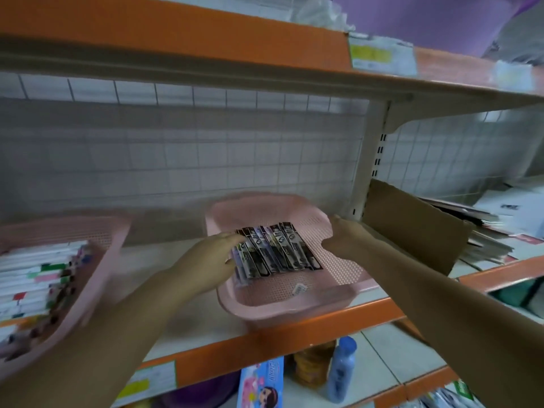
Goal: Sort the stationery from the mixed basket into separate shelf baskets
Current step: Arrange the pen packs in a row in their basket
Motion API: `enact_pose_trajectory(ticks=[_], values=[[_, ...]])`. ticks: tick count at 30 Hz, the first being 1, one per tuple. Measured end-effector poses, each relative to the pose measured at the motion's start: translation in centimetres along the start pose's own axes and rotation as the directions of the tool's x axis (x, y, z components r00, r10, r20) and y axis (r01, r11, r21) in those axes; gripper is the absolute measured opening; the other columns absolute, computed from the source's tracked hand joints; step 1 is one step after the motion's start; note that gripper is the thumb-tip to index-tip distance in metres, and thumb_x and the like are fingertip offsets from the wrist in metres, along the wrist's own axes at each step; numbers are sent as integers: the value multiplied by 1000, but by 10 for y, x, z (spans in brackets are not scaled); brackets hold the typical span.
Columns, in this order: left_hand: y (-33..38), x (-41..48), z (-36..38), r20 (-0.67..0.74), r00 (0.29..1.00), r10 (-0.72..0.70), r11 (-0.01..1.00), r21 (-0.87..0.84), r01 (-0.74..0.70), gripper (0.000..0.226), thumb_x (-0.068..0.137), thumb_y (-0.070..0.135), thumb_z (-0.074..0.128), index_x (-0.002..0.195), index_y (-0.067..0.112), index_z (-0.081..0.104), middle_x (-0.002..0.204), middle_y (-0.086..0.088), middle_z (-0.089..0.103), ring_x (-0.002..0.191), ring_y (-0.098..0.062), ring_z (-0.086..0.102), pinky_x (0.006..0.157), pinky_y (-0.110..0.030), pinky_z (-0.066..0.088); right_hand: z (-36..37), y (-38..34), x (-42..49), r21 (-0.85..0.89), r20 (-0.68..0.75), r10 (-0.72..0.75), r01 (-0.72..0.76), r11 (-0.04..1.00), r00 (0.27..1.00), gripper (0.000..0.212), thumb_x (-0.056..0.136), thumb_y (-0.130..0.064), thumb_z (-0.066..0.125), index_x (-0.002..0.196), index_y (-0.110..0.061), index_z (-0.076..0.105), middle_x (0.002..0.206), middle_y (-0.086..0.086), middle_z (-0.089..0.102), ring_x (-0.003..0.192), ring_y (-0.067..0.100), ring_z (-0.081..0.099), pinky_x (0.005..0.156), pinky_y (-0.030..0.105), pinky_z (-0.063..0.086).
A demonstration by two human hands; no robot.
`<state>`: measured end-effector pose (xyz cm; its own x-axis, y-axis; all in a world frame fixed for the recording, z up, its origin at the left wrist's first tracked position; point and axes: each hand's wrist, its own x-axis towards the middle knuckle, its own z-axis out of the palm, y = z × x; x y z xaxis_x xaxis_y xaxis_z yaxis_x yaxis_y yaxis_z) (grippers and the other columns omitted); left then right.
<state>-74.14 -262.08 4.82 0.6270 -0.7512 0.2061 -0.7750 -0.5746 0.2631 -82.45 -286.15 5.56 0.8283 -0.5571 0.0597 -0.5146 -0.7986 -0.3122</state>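
While left hand [206, 257] lies flat-fingered on pen packets [279, 248], right hand [343, 240] at basket [294, 309] rim — fingers hidden.

The person is holding both bare arms out in front, the left arm [132, 319] coming up from the lower left and the right arm [441, 293] slanting in from the lower right, so the two hands are sitting near each other but apart. The left hand [210, 256] is lying palm down, its fingers [232, 238] stretching forward, fairly straight and close together. The right hand [346, 238] is showing its back, thumb [328, 245] sticking out leftward, fingers pointing forward and looking mostly straight, though blur is softening them.
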Motion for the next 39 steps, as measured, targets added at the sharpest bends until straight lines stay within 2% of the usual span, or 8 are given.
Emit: enact_pose_trajectory(ticks=[6, 13, 17, 21, 25, 33, 36, 39], values=[[-11, 8, 5, 67, 997, -25, 999, -22, 26, 43, 89, 11, 53, 130, 25, 52, 123, 10, 57, 102, 0, 50, 81, -10, 34, 6, 8, 54, -40, 131, -65, 71, 997, 989, 67, 89, -10, 52, 147, -14, 18, 111, 10, 50, 84, 21, 55, 52, 23, 41], [-9, 23, -3, 183, 964, -194, 980, -6, 198, 30, 87, 15, 60, 115, 25, 60, 94, 18, 56, 83, 12, 53, 79, -3, 40, 19, 18, 103, 107, 182, -113, 94, 990, 977, 67, 92, -10, 49, 148, -8, 12, 136, 21, 45, 61, 7, 39, 50, 22, 37], [9, 69, -2, 166, 933, -320, 947, 86, 310, 28, 90, 19, 57, 117, 13, 61, 96, 3, 59, 82, -9, 56, 72, -14, 43, 28, 24, 108, 160, 130, -141, 120, 980, 981, 65, 88, -5, 45, 147, -9, 17, 123, 22, 52, 83, 24, 54, 50, 25, 39], [39, 122, 25, 222, 914, -338, 937, 166, 306, 27, 92, 20, 52, 114, 8, 63, 114, -8, 64, 98, -21, 59, 87, -31, 45, 27, 23, 104, 172, 139, -140, 115, 978, 980, 67, 89, -3, 41, 148, -12, 11, 128, 23, 48, 110, 33, 55, 84, 36, 52], [64, 151, 60, 333, 826, -454, 888, 236, 393, 30, 93, 23, 50, 115, 4, 58, 111, -12, 59, 96, -24, 56, 82, -32, 45, 30, 30, 104, 201, 105, -161, 138, 970, 981, 60, 88, -4, 43, 143, -8, 22, 122, 21, 53, 108, 33, 56, 88, 38, 51], [62, 143, 83, 292, 828, -478, 823, -180, 538, 20, 87, 33, 62, 77, 18, 55, 80, -6, 54, 66, -8, 45, 56, -21, 33, 30, 26, 105, 180, 116, -198, 175, 968, 973, 67, 88, -3, 43, 147, -4, 11, 128, 21, 51, 114, 33, 54, 90, 37, 49], [59, 145, 83, 292, 805, -517, 780, -228, 583, 37, 86, 24, 66, 58, 18, 43, 59, 1, 38, 52, -8, 36, 46, -20, 26, 30, 27, 106, 192, 123, -193, 168, 967, 973, 62, 88, -3, 44, 144, -2, 17, 124, 21, 52, 110, 33, 55, 84, 35, 48], [61, 147, 82, 260, 786, -561, 732, -287, 618, 17, 82, 20, 70, 81, 4, 63, 61, 1, 41, 63, -11, 50, 52, -20, 33, 30, 27, 106, 195, 130, -196, 169, 966, 972, 67, 87, -3, 44, 146, -4, 13, 124, 20, 53, 110, 33, 56, 84, 36, 49]])
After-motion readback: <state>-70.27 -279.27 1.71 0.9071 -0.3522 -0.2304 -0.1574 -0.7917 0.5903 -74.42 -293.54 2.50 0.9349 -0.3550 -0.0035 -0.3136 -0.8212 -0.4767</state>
